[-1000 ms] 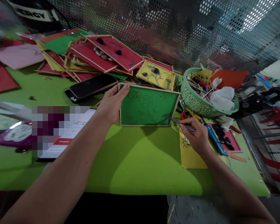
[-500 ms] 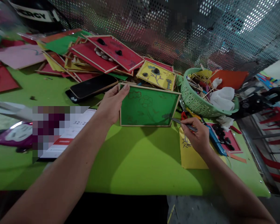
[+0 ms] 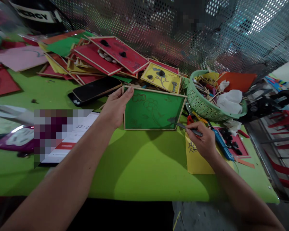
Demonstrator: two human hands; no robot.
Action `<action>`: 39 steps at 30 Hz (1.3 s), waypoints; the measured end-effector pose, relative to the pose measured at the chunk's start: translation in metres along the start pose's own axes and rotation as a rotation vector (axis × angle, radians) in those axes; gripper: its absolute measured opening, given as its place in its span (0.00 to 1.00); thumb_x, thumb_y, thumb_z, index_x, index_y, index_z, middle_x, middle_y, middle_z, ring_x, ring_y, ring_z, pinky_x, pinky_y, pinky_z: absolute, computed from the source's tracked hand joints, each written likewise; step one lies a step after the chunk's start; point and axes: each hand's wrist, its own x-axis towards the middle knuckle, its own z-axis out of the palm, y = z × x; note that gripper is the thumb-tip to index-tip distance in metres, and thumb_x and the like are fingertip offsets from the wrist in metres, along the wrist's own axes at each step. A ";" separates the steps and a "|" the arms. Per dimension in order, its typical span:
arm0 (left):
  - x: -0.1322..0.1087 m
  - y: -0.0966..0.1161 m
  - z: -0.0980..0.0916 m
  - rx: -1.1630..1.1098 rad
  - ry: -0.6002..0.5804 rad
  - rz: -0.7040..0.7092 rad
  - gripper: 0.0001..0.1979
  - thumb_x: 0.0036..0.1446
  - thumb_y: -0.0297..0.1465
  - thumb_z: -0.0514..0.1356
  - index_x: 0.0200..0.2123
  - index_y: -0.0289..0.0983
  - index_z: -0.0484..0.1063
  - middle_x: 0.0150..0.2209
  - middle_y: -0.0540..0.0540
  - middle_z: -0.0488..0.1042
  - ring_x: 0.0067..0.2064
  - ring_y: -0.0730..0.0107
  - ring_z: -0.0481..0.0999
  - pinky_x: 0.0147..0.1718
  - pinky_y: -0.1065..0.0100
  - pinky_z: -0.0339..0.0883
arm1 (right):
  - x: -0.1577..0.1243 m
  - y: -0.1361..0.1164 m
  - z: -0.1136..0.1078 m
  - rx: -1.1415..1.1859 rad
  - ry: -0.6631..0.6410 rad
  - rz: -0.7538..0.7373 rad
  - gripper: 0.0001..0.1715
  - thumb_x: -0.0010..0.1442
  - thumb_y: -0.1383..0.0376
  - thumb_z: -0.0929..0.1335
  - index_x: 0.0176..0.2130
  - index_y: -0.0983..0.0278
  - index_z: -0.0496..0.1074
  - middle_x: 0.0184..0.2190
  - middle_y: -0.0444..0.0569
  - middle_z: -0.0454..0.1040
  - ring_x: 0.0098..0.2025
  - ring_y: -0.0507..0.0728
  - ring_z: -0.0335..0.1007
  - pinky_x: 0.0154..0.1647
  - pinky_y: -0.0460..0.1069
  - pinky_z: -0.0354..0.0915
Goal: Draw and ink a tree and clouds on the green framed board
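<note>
My left hand [image 3: 117, 106] grips the left edge of a green picture panel [image 3: 144, 115] with a thin wooden frame, thumb on its front. The panel is tilted up, its lower edge at the table, and carries a faint drawing of a flower, stem, leaves and a cloud. A dark grey patch shows at its lower right. Pinched in my right hand [image 3: 203, 138] is a slim grey pen-like tool [image 3: 191, 129], its tip at the panel's lower right corner. Below that hand lies a yellow sheet [image 3: 195, 163] with a dark line drawing.
Behind the panel are a black phone [image 3: 96, 89], stacked red framed panels [image 3: 130, 57] and a yellow framed picture [image 3: 156, 78]. A green basket [image 3: 199, 106] of sticks and tissue stands right, near a blue tool [image 3: 223, 144]. A lit phone [image 3: 67, 146] lies left, partly pixelated.
The tool's tip and my right hand have shifted very slightly at the panel's lower right corner. My left hand and the panel stay in place.
</note>
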 end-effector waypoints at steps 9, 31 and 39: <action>0.001 -0.003 -0.003 0.018 -0.027 0.019 0.14 0.52 0.38 0.73 0.35 0.38 0.75 0.34 0.46 0.82 0.47 0.56 0.83 0.48 0.52 0.79 | 0.001 -0.001 -0.001 -0.004 -0.007 -0.004 0.03 0.64 0.67 0.69 0.37 0.61 0.75 0.28 0.43 0.78 0.25 0.50 0.70 0.28 0.45 0.63; 0.001 -0.003 -0.003 0.035 -0.023 0.033 0.15 0.50 0.39 0.74 0.35 0.39 0.76 0.32 0.46 0.82 0.45 0.56 0.83 0.47 0.53 0.79 | 0.001 -0.002 0.000 0.006 -0.049 0.033 0.04 0.64 0.64 0.69 0.38 0.60 0.76 0.30 0.45 0.79 0.26 0.52 0.71 0.28 0.46 0.65; 0.000 -0.002 -0.002 0.023 -0.011 0.037 0.16 0.50 0.39 0.74 0.36 0.39 0.74 0.31 0.47 0.81 0.47 0.54 0.83 0.48 0.51 0.78 | 0.001 -0.002 0.001 0.018 -0.048 0.014 0.04 0.64 0.64 0.69 0.38 0.61 0.76 0.30 0.45 0.79 0.25 0.51 0.70 0.28 0.46 0.65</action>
